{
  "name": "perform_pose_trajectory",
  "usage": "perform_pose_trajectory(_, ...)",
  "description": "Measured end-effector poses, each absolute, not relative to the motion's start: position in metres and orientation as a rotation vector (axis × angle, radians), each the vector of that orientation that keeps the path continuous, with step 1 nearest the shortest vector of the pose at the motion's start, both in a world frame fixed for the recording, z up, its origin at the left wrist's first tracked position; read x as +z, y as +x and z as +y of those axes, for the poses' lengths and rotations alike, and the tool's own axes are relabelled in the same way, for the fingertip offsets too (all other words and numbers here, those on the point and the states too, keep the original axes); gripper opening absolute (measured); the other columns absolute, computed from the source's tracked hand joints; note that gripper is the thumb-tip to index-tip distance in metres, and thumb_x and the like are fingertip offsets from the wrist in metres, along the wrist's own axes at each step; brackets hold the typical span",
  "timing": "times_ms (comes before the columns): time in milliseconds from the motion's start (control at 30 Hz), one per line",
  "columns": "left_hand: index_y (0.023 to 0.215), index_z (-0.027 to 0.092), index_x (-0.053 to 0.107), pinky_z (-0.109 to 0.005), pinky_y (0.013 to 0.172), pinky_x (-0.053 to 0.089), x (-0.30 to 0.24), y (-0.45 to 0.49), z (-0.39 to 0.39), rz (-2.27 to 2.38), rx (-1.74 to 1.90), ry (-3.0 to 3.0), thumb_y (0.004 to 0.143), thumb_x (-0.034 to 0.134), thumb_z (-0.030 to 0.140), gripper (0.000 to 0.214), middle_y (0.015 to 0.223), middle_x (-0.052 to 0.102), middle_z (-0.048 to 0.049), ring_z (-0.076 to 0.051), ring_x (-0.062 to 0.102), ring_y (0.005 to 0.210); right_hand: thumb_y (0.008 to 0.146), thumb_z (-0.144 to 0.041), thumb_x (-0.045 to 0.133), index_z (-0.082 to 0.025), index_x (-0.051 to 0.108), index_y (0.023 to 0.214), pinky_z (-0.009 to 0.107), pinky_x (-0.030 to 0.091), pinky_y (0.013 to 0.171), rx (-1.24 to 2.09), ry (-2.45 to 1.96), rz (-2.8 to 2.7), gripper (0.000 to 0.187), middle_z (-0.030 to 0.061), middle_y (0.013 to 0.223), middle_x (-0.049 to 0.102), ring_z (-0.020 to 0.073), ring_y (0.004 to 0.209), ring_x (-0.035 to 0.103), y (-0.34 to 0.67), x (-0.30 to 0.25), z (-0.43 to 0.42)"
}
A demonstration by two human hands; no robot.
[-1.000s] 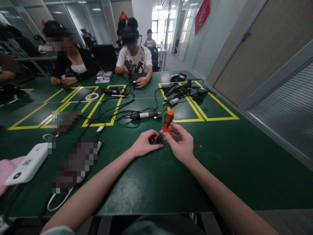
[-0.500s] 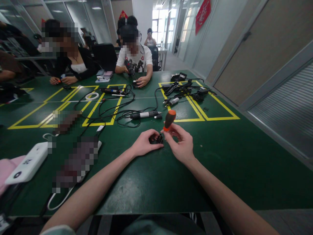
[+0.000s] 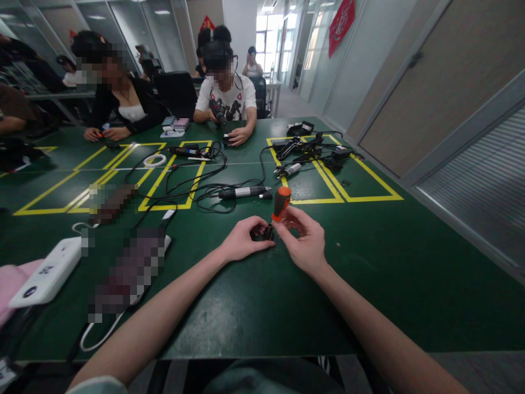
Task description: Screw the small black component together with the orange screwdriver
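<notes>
My right hand (image 3: pixel 304 236) grips a screwdriver (image 3: pixel 281 204) with an orange and dark grey handle, near the handle's lower collar. The handle stands nearly upright, and its shaft is hard to make out. Just left of it, my left hand (image 3: pixel 245 238) closes its fingers and thumb around a small black part (image 3: pixel 268 232) on the green table. My fingers cover much of that part, so its kind does not show. Whether the screwdriver's tip touches it I cannot tell.
Beyond my hands lie an electric screwdriver (image 3: pixel 243 192) with its cable and a pile of black tools and cords (image 3: pixel 305 148). At left are a white power strip (image 3: pixel 49 272) and a blurred-out device (image 3: pixel 127 271). Across the table, a person in white (image 3: pixel 227 98) works on a black part.
The screwdriver handle has tilted slightly to the left in my right hand. My left hand stays in place around the black part.
</notes>
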State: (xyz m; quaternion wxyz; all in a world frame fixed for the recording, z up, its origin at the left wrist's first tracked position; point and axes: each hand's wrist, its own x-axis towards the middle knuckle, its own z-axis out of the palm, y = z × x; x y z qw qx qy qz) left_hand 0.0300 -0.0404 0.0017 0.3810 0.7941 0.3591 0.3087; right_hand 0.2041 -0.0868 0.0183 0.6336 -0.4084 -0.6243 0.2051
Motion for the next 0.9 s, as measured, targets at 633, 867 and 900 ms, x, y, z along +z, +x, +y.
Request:
perform_pose_trajectory(633, 0.099, 0.017, 0.068, -0.029, 0.075, 0.049, 0.001, 0.03, -0.04, 0.919, 0.778, 2.028, 0.077, 0.085, 0.038, 0.035, 0.089, 0.067, -0.0011, -0.016, 0.06, 0.079, 0.089, -0.025, 0.072, -0.022, 0.073, 0.116, 0.032, 0.063, 0.067, 0.52, -0.937, -1.408, 0.027, 0.0051, 0.095, 0.079, 0.0186, 0.077, 0.075, 0.205, 0.014, -0.086)
perform_pose_trajectory(867, 0.097, 0.015, 0.067, -0.028, 0.075, 0.048, 0.001, 0.03, -0.04, 0.897, 0.803, 2.029, 0.077, 0.085, 0.037, 0.035, 0.088, 0.066, -0.0006, -0.015, 0.059, 0.079, 0.089, -0.026, 0.072, -0.022, 0.075, 0.103, 0.03, 0.06, 0.064, 0.501, -0.95, -1.457, 0.014, 0.002, 0.085, 0.074, 0.0157, 0.07, 0.068, 0.205, 0.023, -0.089)
perform_pose_trajectory(900, 0.097, 0.015, 0.067, -0.028, 0.075, 0.048, 0.001, 0.03, -0.04, 0.895, 0.806, 2.027, 0.077, 0.085, 0.037, 0.035, 0.088, 0.066, -0.0005, -0.015, 0.059, 0.079, 0.089, -0.026, 0.071, -0.022, 0.075, 0.101, 0.029, 0.058, 0.063, 0.485, -0.947, -1.464, 0.013, 0.0016, 0.085, 0.073, 0.0151, 0.069, 0.066, 0.205, 0.025, -0.089)
